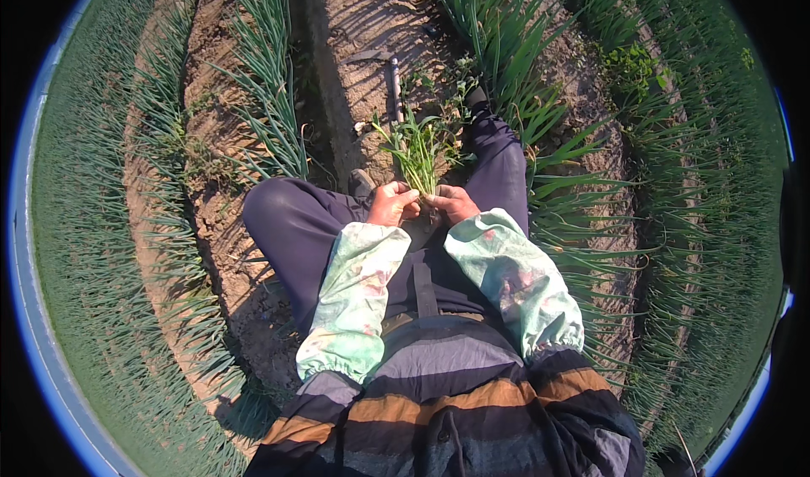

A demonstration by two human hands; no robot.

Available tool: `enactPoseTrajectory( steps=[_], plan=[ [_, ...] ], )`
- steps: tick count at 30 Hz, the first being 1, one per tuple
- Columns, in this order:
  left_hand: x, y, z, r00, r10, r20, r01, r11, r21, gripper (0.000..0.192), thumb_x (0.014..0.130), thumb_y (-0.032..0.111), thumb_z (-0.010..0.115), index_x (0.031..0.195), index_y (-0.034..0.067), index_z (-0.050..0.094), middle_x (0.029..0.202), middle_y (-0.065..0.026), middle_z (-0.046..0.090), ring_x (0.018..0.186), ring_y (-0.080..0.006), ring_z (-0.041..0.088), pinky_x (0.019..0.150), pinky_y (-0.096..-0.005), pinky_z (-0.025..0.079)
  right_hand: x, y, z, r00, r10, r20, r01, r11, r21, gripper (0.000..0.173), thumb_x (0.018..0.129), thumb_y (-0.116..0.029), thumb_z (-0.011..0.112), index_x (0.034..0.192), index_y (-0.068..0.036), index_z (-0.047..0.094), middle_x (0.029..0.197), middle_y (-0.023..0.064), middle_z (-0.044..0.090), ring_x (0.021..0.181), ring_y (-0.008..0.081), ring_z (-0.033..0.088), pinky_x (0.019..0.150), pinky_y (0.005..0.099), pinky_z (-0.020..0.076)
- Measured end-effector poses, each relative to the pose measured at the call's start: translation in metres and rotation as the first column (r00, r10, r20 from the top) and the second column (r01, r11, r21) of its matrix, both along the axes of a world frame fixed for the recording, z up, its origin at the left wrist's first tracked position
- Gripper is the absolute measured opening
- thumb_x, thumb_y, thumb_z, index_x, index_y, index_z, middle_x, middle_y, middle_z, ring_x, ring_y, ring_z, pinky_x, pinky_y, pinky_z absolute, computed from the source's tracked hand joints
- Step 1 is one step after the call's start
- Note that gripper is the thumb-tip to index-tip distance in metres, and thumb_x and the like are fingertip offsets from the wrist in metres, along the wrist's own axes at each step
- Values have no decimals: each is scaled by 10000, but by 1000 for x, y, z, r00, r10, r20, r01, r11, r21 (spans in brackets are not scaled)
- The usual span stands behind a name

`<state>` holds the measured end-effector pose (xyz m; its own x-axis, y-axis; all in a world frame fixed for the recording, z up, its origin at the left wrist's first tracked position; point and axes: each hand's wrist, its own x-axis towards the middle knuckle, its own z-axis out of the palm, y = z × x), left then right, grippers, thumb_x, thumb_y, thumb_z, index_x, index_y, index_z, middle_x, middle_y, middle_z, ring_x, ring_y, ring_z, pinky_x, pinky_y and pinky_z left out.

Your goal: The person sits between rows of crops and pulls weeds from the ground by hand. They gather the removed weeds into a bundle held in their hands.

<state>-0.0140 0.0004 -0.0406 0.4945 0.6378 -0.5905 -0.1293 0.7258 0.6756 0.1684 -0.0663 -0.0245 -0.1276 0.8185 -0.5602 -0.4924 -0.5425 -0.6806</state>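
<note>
Both hands meet in front of my lap around a small bunch of pulled green plants, its leaves pointing away from me and its stem bases toward me. My left hand pinches the stems from the left between thumb and fingers. From the right, my right hand grips the lower end near the roots. Just beyond the leaves, a hand hoe or sickle lies on the soil, with its wooden handle toward me and its thin curved metal blade pointing left. The bunch hides the handle's near end.
Onion-like rows run along my left, with more long-leaved plants close on my right. Leafy weeds stand or lie beside my right foot. My bent knees flank my hands. Dry soil stretches ahead between the rows.
</note>
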Motion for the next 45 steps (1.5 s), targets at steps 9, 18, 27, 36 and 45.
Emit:
enactPoseTrajectory(
  steps=[9,18,27,36,45],
  plan=[
    [2,-1,-3,997,-74,-33,76,995,70,163,895,94,691,1005,-5,622,821,-67,666,666,-136,662,623,-284,575,-1,-3,5,936,96,338,-145,982,124,202,913,-161,671,1031,2,672,793,16,647,664,87,570,603,270,453],
    [1,-1,-1,992,-97,-87,103,992,75,126,905,81,677,987,-4,631,808,-58,661,631,-130,642,601,-271,563,0,-1,11,912,152,380,-206,973,106,163,917,-142,674,956,16,677,773,17,646,677,78,568,612,279,462],
    [4,-3,7,980,-178,-84,184,981,68,164,913,139,705,986,9,637,763,-33,644,605,-108,631,543,-259,532,1,0,1,773,187,607,-398,887,234,197,828,-91,699,962,51,676,709,100,656,621,143,599,586,332,475],
    [0,3,1,983,174,-50,-167,978,122,132,919,156,710,901,49,635,659,13,594,496,-67,539,442,-215,428,-3,1,20,809,249,533,-381,912,152,248,901,-187,671,972,51,661,704,132,643,610,189,585,599,363,467],
    [-5,7,1,945,320,68,-327,931,161,129,930,99,660,898,-26,666,639,-20,601,487,-69,513,456,-220,427,-13,-3,19,762,157,628,-403,874,270,280,923,-224,642,907,54,628,711,204,598,635,280,576,625,401,456]
  ],
)
